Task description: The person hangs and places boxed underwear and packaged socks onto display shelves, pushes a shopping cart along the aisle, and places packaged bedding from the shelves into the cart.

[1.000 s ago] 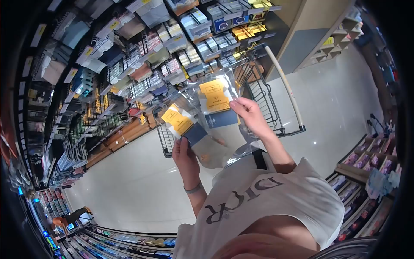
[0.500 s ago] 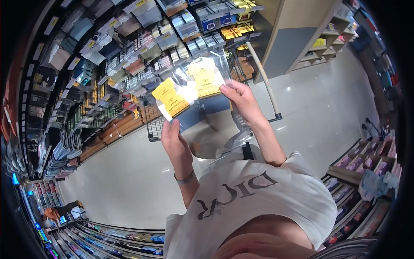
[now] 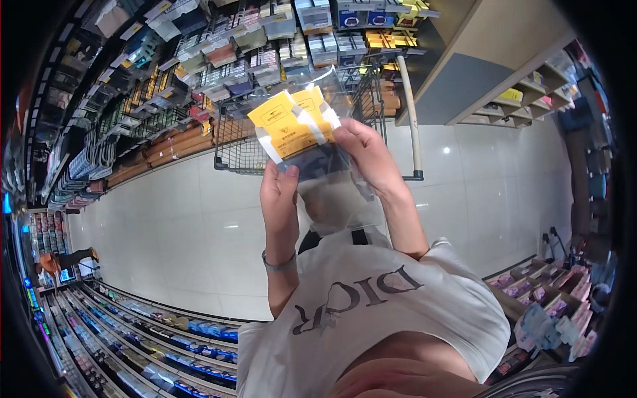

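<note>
On my feed the two packets have slid together since half a second ago: they sat side by side with both yellow cards showing whole, and now the front packet (image 3: 282,125) overlaps the rear packet (image 3: 310,101), whose card I see only in part. That leaves me one layered pair to look over, with the front card the easier to inspect. Both are held up ahead of the white shirt (image 3: 398,312). The left hand (image 3: 280,189), a band (image 3: 280,266) at its wrist, pinches the front packet's lower edge, thumb on the face; the right hand (image 3: 366,154) grips the rear packet's right side, thumb on top. The clear film glares, so I can't say for sure where the fingers behind press. Just beyond stands a shopping cart (image 3: 409,119), partly hidden by the packets and between me and the shelved packaged goods (image 3: 322,46). A wooden cubby unit (image 3: 509,85) rises to the right, pink goods (image 3: 521,290) lie lower right, and another person (image 3: 56,261) is well apart, far left.
</note>
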A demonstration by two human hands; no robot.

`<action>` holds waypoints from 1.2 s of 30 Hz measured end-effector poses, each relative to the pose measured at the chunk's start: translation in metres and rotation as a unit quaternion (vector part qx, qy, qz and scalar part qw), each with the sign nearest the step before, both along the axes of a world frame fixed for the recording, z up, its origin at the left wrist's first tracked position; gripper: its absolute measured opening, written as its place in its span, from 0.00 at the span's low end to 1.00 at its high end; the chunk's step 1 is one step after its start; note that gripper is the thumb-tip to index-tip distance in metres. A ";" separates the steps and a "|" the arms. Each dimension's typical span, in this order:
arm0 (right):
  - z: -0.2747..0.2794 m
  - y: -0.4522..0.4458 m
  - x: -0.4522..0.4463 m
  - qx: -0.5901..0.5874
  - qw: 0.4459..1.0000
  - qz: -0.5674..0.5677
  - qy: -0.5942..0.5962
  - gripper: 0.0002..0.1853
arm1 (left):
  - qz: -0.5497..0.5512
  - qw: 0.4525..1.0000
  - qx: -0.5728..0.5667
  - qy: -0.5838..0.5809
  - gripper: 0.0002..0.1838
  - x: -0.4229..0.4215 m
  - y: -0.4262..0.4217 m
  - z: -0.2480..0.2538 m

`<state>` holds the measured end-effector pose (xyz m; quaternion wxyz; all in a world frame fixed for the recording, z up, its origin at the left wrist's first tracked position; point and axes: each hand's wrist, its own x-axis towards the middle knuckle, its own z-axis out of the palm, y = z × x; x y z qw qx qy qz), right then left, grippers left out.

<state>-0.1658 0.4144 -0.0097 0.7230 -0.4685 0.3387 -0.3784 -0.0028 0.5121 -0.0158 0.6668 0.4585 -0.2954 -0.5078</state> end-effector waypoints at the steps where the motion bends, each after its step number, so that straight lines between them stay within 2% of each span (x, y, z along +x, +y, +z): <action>1: -0.002 0.002 0.002 0.008 1.000 0.008 -0.019 0.14 | -0.009 1.000 0.007 0.029 0.22 0.001 0.003 0.000; 4: 0.005 0.006 0.011 0.007 0.997 0.064 -0.038 0.14 | -0.004 0.990 -0.041 0.135 0.21 0.002 0.006 0.005; 6: 0.000 0.011 0.024 -0.046 0.996 0.058 -0.044 0.14 | -0.007 0.981 -0.056 0.186 0.21 0.009 0.011 0.005; 9: -0.017 0.010 0.044 -0.089 0.995 0.034 -0.005 0.11 | 0.009 0.979 -0.058 0.193 0.21 0.029 0.017 -0.002; 11: -0.011 0.011 0.061 -0.078 0.997 -0.004 0.013 0.10 | 0.028 0.981 -0.066 0.183 0.21 0.053 0.023 -0.005; 12: -0.004 0.012 0.068 -0.047 0.998 -0.030 -0.040 0.09 | 0.035 0.981 -0.070 0.176 0.21 0.068 0.026 -0.006; 16: 0.006 0.009 0.098 -0.063 0.990 -0.089 -0.085 0.12 | 0.134 0.983 -0.069 0.105 0.16 0.134 0.039 -0.002; 20: 0.019 0.018 0.143 -0.082 0.988 -0.110 -0.067 0.11 | 0.195 0.978 -0.044 0.050 0.14 0.209 0.056 -0.009; 27: 0.029 0.040 0.222 -0.073 0.990 -0.053 -0.107 0.12 | 0.214 0.976 -0.034 0.030 0.12 0.298 0.082 -0.027; 29: 0.029 0.044 0.244 -0.055 0.979 -0.080 -0.181 0.12 | 0.214 0.976 -0.026 0.034 0.11 0.321 0.094 -0.033; 31: 0.028 0.048 0.263 -0.027 0.974 -0.062 -0.215 0.12 | 0.217 0.975 -0.021 0.033 0.10 0.336 0.106 -0.037; 35: 0.012 0.075 0.330 -0.024 0.991 0.013 -0.130 0.09 | 0.255 0.967 0.016 -0.020 0.11 0.358 0.123 -0.044; 36: 0.003 0.084 0.348 -0.007 0.993 0.029 -0.117 0.09 | 0.230 0.973 0.011 -0.023 0.12 0.361 0.127 -0.039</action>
